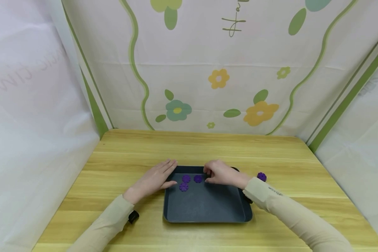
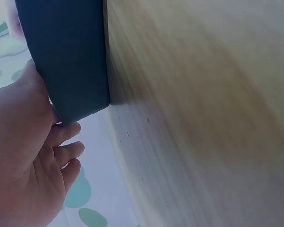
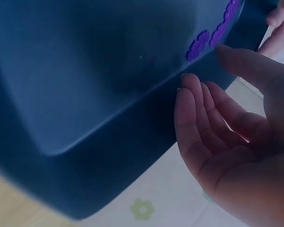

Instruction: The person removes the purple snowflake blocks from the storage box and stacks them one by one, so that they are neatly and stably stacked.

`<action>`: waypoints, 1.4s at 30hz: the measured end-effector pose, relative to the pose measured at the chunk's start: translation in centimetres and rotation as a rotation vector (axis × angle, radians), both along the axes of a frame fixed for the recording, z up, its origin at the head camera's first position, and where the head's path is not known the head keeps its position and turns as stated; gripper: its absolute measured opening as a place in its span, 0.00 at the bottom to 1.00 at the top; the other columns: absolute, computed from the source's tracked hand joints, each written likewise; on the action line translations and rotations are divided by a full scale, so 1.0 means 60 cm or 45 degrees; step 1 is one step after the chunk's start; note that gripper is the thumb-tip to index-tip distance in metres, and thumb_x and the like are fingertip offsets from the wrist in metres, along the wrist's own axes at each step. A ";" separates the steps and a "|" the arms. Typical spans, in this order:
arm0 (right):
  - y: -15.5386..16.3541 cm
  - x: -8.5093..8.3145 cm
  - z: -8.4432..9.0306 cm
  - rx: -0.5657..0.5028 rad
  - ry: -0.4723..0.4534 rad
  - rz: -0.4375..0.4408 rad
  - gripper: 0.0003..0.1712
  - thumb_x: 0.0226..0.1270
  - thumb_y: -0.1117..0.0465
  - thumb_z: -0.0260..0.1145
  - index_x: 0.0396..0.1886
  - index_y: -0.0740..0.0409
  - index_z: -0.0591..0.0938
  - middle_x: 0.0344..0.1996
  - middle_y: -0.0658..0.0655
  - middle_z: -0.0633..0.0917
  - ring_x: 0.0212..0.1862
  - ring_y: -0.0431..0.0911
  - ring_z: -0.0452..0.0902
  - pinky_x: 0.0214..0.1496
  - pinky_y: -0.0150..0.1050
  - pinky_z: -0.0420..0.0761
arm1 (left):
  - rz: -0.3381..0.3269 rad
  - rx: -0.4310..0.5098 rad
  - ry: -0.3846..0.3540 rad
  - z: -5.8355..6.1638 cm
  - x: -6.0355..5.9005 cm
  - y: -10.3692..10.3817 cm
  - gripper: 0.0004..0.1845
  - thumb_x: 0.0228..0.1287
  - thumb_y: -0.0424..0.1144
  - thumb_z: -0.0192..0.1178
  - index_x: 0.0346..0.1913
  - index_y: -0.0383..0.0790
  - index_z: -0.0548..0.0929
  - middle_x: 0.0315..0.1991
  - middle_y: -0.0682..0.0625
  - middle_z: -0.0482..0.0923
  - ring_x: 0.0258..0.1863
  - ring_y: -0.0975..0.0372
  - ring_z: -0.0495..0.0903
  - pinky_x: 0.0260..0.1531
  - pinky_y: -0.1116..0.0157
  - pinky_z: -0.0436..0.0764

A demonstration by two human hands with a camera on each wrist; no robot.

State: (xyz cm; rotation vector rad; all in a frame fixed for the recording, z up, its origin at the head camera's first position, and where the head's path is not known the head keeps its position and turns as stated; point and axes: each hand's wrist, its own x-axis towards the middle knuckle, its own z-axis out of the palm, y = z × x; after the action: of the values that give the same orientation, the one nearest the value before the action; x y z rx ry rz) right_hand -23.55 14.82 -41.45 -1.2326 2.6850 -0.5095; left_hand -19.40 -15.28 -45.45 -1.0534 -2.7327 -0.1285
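Left hand (image 1: pixel 154 179) flat, fingers straight, forearm angled inward; right hand (image 1: pixel 221 173) fingers loosely curled, holding nothing

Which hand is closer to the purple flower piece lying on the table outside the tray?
Right. The right hand is just left of the purple flower-shaped plastic piece; the left hand is farther left.

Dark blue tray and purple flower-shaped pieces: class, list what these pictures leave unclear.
- Head view: right hand covers the dark blue tray far corner; any piece under it is hidden.
- Left wrist view: left hand cut off by the frame; tray inside unseen.
- Right wrist view: purple flower-shaped pieces cut off at the top edge.
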 end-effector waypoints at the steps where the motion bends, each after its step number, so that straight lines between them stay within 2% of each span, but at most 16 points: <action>1: -0.003 0.001 -0.001 0.005 0.005 0.003 0.14 0.58 0.62 0.75 0.41 0.64 0.84 0.33 0.57 0.86 0.31 0.43 0.80 0.32 0.28 0.79 | 0.000 0.001 -0.002 0.000 0.000 0.000 0.39 0.70 0.57 0.56 0.73 0.33 0.66 0.73 0.39 0.67 0.72 0.48 0.68 0.70 0.52 0.72; 8: -0.018 0.004 -0.005 0.043 0.039 0.023 0.15 0.57 0.62 0.76 0.40 0.64 0.85 0.32 0.57 0.86 0.30 0.41 0.78 0.31 0.30 0.80 | 0.004 0.002 0.002 -0.004 -0.004 -0.001 0.39 0.70 0.57 0.56 0.74 0.33 0.65 0.73 0.39 0.67 0.72 0.48 0.68 0.70 0.52 0.72; 16: -0.032 0.009 -0.013 0.133 0.037 -0.004 0.16 0.57 0.60 0.76 0.42 0.64 0.86 0.35 0.57 0.86 0.35 0.43 0.79 0.36 0.34 0.83 | -0.004 0.004 0.017 -0.006 -0.006 -0.001 0.39 0.70 0.58 0.56 0.73 0.33 0.66 0.72 0.39 0.67 0.72 0.48 0.68 0.70 0.53 0.73; 20: -0.036 0.013 -0.016 0.160 0.040 -0.017 0.16 0.58 0.60 0.75 0.43 0.65 0.86 0.35 0.57 0.85 0.34 0.42 0.78 0.35 0.33 0.82 | -0.002 -0.004 0.019 -0.006 -0.005 -0.001 0.39 0.70 0.58 0.56 0.73 0.33 0.66 0.72 0.39 0.67 0.72 0.48 0.68 0.69 0.53 0.73; 28: -0.043 0.016 -0.016 0.167 0.058 -0.040 0.14 0.58 0.61 0.75 0.41 0.66 0.86 0.32 0.57 0.84 0.29 0.39 0.71 0.28 0.29 0.75 | -0.002 -0.009 0.040 -0.005 -0.004 -0.001 0.39 0.69 0.58 0.56 0.73 0.33 0.67 0.72 0.39 0.68 0.72 0.48 0.69 0.69 0.53 0.73; 36: -0.047 0.019 -0.014 0.151 0.071 -0.034 0.14 0.59 0.62 0.74 0.41 0.66 0.85 0.35 0.59 0.85 0.33 0.43 0.79 0.33 0.33 0.82 | -0.004 -0.022 0.045 -0.005 -0.006 -0.002 0.39 0.69 0.58 0.56 0.73 0.33 0.66 0.72 0.39 0.68 0.72 0.49 0.69 0.69 0.53 0.73; 42: -0.048 0.020 -0.020 0.118 0.114 -0.022 0.12 0.58 0.62 0.75 0.38 0.65 0.85 0.33 0.58 0.84 0.32 0.43 0.78 0.32 0.33 0.82 | 0.000 -0.009 0.029 -0.003 -0.005 -0.002 0.40 0.69 0.58 0.57 0.73 0.34 0.66 0.73 0.40 0.67 0.72 0.49 0.68 0.69 0.53 0.73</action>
State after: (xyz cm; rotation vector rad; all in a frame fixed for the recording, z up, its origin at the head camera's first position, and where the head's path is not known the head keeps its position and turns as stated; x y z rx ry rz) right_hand -22.32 11.97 -42.62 -1.2360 2.7607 -0.3359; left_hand -19.72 -15.40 -45.66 -1.0499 -2.7147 -0.1064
